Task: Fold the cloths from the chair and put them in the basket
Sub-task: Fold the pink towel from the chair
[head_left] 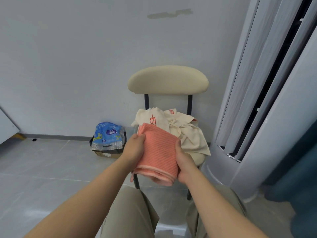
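Fold in progress: a person's left hand [135,148] and right hand [184,166] grip opposite edges of a pink cloth [159,155], already doubled into several layers and held in the air just in front of the chair [168,79]. The fingers [141,137] of both hands curl round the fabric. A heap of cream cloths [185,131] w/ red print lies crumpled on the seat, unfolded. No basket in view, so prob. nothing stowed yet. On the floor at left, a cardboard box [106,152] holds a blue plastic pack [108,133].
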